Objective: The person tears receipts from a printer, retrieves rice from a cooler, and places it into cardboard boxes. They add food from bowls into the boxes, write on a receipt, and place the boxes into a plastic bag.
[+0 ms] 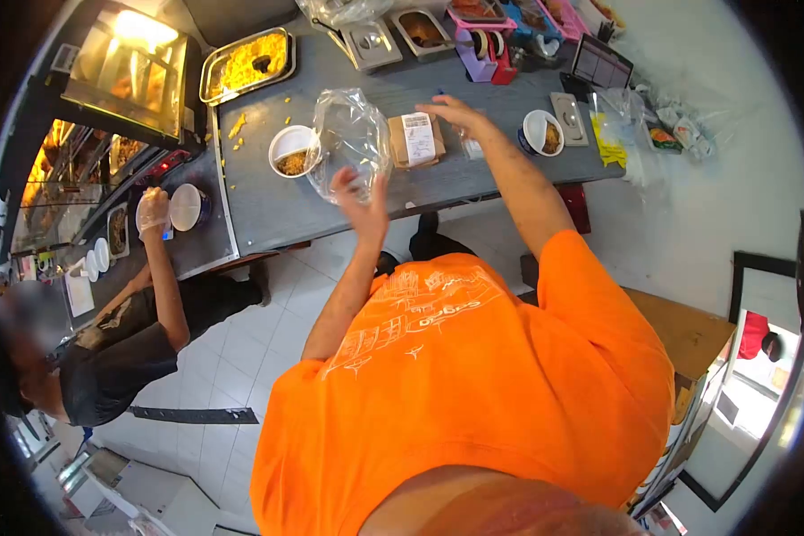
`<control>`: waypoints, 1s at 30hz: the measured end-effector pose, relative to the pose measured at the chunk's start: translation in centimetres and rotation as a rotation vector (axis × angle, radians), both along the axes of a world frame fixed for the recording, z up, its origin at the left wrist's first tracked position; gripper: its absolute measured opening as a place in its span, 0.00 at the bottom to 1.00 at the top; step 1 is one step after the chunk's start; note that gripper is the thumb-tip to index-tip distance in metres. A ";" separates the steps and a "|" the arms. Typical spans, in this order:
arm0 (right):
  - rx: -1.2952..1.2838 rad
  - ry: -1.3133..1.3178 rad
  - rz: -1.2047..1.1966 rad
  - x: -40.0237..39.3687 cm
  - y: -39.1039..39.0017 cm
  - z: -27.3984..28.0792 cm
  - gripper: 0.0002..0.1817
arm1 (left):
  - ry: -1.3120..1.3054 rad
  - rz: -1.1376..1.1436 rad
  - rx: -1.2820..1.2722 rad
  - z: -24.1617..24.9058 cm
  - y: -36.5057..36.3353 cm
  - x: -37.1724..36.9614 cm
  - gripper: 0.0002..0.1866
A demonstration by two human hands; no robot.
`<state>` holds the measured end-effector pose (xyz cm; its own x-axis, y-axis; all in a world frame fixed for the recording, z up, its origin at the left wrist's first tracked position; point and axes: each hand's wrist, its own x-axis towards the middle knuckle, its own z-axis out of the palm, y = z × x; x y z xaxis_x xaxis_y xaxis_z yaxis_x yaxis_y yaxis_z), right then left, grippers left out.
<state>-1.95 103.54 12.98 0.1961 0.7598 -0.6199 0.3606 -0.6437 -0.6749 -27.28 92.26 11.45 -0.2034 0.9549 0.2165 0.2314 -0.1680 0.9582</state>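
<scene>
A clear plastic bag (353,125) stands puffed up on the grey table. My left hand (364,207) is at its lower edge, fingers apart and slightly blurred. To the right of the bag lies a brown paper package (436,143) with a white printed receipt (418,138) on top. My right hand (464,118) reaches over the table just past the package's right corner, fingers stretched out and holding nothing visible. Left of the bag sits a white bowl (286,143) with brown food in it, partly overlapped by the plastic. Another white bowl of food (536,129) stands farther right.
A metal tray of yellow food (250,64) is at the back left, beside a lit food warmer (125,71). Steel containers (371,45), a tape dispenser (487,58) and a tablet (603,64) line the back. On the left, a gloved co-worker's hand (154,210) is beside a white bowl (186,207).
</scene>
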 end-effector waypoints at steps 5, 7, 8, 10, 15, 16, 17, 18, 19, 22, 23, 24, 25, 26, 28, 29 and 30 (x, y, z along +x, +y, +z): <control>-0.242 0.596 -0.107 -0.1 -2.2 -3.8 0.54 | -0.272 -0.230 -0.519 -4.3 8.9 7.6 0.41; -0.238 0.689 -0.096 -0.4 -2.8 -3.6 0.51 | -0.257 -0.197 -0.672 -5.7 11.0 7.9 0.41; -0.230 0.725 -0.160 -0.6 -3.1 -3.6 0.47 | -0.419 -0.387 -0.791 -7.1 11.5 7.7 0.41; -0.235 0.766 -0.207 -0.7 -3.0 -4.2 0.43 | -0.585 -0.559 -0.900 -7.5 12.0 7.8 0.42; -0.004 0.798 -0.342 -0.1 -2.5 -1.5 0.35 | -0.062 -0.300 -0.745 -3.1 10.9 10.8 0.41; 0.150 0.828 -0.332 0.3 -2.4 -1.0 0.36 | 0.123 -0.260 -0.622 0.5 10.2 10.9 0.41; 0.235 0.768 -0.321 -0.4 -2.7 3.0 0.38 | 0.409 -0.181 -0.500 1.5 9.9 10.4 0.39; 0.224 0.770 -0.320 -1.2 -2.0 4.5 0.38 | 0.411 -0.177 -0.511 2.7 10.6 9.4 0.39; 0.274 0.727 -0.253 -2.3 -1.6 5.6 0.39 | 0.079 -0.266 -0.527 4.1 11.4 7.6 0.37; 0.317 0.597 -0.151 -7.7 0.1 5.8 0.41 | -0.228 -0.256 -0.679 5.0 12.9 1.1 0.31; 0.264 0.664 -0.193 -10.1 0.8 5.3 0.35 | -0.280 -0.222 -0.708 5.0 13.3 -0.1 0.31; 0.215 0.730 -0.239 -12.1 1.4 4.1 0.30 | -0.331 -0.194 -0.736 4.8 13.8 -1.2 0.30; 0.183 0.707 -0.211 -13.0 2.1 2.2 0.28 | -0.320 -0.221 -0.731 3.2 14.2 -2.6 0.30; 0.161 0.680 -0.192 -13.6 2.8 -0.4 0.26 | -0.308 -0.265 -0.812 0.0 15.0 -3.9 0.30; 0.173 1.087 -0.364 -15.5 4.0 -9.7 0.23 | -0.319 -0.327 -0.748 -6.3 16.5 -3.6 0.30; 0.022 1.201 -0.496 -15.7 3.9 -8.8 0.19 | -0.062 -0.348 -0.787 -6.8 16.9 -4.0 0.29; 0.155 1.071 -0.540 -15.7 4.2 -10.2 0.20 | -0.322 -0.444 -0.745 -13.7 18.4 -4.7 0.29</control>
